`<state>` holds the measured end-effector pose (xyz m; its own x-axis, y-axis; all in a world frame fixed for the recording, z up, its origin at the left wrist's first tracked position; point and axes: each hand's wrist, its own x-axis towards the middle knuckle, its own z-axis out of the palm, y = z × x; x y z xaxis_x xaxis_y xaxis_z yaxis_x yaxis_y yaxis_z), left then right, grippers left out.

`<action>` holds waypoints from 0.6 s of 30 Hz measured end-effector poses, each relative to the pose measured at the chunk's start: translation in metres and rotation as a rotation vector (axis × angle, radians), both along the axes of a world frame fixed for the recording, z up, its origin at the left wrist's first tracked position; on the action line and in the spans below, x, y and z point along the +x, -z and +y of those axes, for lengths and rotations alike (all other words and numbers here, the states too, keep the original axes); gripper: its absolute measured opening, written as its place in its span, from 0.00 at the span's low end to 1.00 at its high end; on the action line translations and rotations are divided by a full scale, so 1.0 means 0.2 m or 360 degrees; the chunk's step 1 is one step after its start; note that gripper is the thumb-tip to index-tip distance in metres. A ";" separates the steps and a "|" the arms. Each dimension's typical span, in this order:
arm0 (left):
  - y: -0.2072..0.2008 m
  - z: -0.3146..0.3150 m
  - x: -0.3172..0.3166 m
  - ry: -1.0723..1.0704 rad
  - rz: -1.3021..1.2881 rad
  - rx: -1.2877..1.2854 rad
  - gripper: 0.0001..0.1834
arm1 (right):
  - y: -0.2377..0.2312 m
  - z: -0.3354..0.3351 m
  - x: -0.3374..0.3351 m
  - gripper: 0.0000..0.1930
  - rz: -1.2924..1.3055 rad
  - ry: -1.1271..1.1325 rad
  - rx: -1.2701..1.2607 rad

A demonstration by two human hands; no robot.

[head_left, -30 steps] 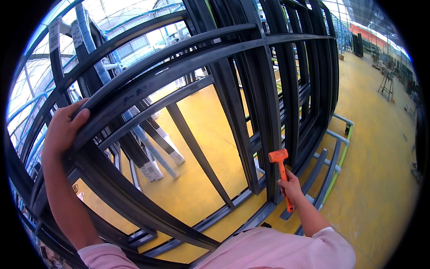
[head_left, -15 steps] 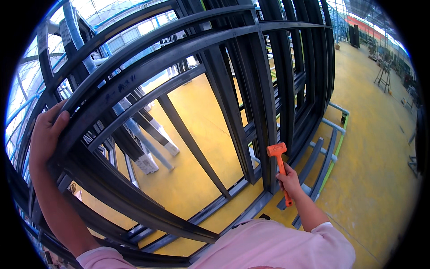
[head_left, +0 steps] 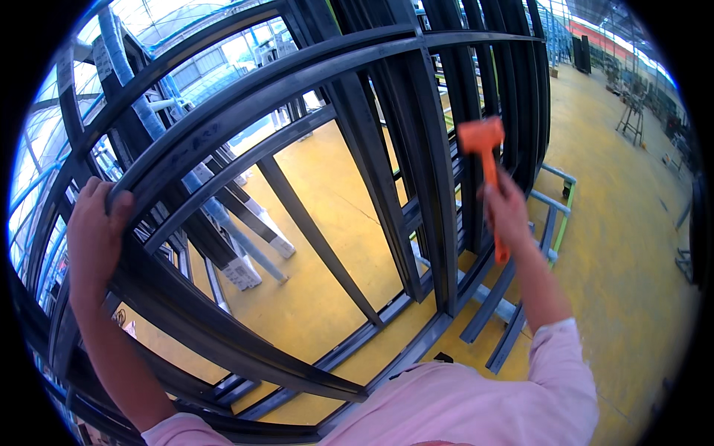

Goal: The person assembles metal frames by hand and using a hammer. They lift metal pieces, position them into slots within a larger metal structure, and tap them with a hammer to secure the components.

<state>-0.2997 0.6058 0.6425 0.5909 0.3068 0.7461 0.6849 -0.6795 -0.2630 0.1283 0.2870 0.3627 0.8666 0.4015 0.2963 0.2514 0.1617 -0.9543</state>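
An orange mallet (head_left: 490, 167) is gripped by its handle in my right hand (head_left: 509, 208), raised in front of the upright bars, its head up and slightly blurred. My left hand (head_left: 98, 230) is wrapped round the left corner of a dark grey metal frame (head_left: 297, 80), thumb on the near side. That frame stands upright before me, with a crossbar and a slimmer bar (head_left: 320, 238) running down inside it. The mallet's head is apart from the frame's near upright (head_left: 439, 186), to its right.
More dark frames (head_left: 513, 104) stand stacked behind, to the right. A pale blue pipe cart (head_left: 554, 172) with a green edge carries loose dark bars (head_left: 487, 305). White-wrapped profile ends (head_left: 242, 273) rest on the yellow floor (head_left: 610, 245). A stand (head_left: 632, 119) is far right.
My right hand has lifted the mallet up and to the right. The frame's left corner and my left hand on it have shifted slightly right.
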 end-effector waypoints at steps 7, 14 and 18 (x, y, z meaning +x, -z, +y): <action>0.07 -0.10 0.02 -0.0167 -0.0025 0.0084 0.29 | -1.02 0.24 0.28 0.29 -0.1191 0.0511 -0.0214; 0.04 -0.09 0.00 -0.0069 0.0081 -0.0021 0.27 | -0.91 0.48 0.47 0.28 -0.1259 0.0574 -0.0500; 0.05 -0.12 0.00 -0.0084 0.0029 0.0009 0.27 | -0.96 0.44 0.33 0.28 -0.1139 0.0591 -0.0339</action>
<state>-0.2990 0.5828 0.6318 0.5874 0.3336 0.7373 0.7147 -0.6413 -0.2792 0.1944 0.3751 0.5549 0.5848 0.2363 0.7760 0.8102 -0.2173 -0.5444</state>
